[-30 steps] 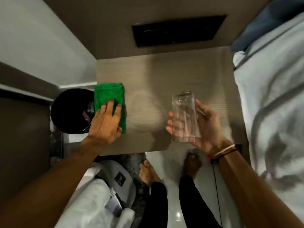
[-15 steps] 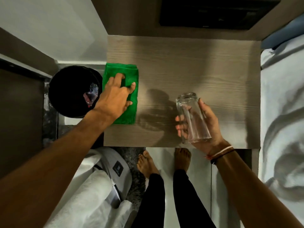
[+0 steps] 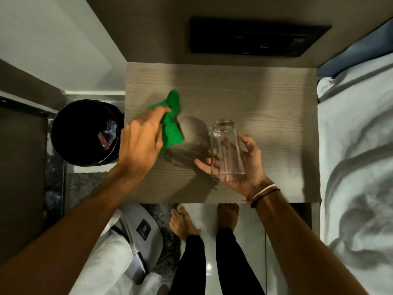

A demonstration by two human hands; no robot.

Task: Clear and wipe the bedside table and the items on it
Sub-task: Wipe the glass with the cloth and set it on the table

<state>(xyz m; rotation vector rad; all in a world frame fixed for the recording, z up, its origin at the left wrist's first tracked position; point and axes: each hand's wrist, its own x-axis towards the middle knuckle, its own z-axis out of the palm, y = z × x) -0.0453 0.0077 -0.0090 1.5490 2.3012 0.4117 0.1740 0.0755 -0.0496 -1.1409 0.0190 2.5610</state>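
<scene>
Hands, left to right: our left hand (image 3: 140,143) pinches the green cloth (image 3: 172,122), lifted above the bedside table (image 3: 265,99); just right, our right hand (image 3: 244,165) cradles the empty glass (image 3: 225,152), long axis near-to-far, nearer this hand.

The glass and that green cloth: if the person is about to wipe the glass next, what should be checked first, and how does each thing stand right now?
1. Glass held firmly in the right hand: ok.
2. Green cloth gripped by the left hand: ok, pinched and bunched.
3. Cloth and glass in contact: not ok, they are apart.
4. Glass empty: ok, it looks clear inside.
5. Bedside table bare beneath the hands: ok.
6. Cloth clean or damp: cannot tell.
</scene>
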